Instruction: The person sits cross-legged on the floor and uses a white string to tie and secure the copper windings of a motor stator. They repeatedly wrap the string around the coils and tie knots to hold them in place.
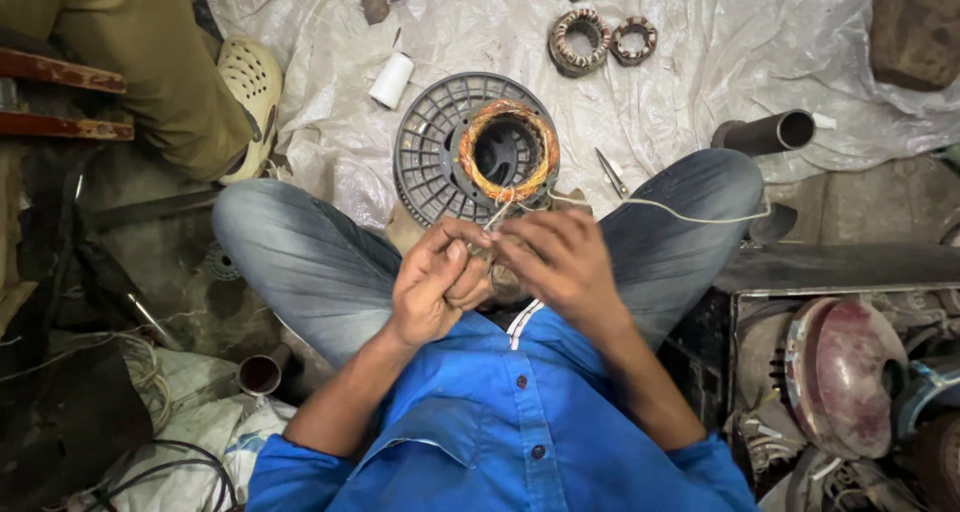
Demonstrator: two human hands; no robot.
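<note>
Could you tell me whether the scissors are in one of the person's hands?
No, the scissors lie on the plastic sheet beside the right knee.

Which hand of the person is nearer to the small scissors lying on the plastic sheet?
The right hand. It is just below the scissors, slightly to their left, pinching the string. The left hand is farther off, down and to the left of them.
</note>
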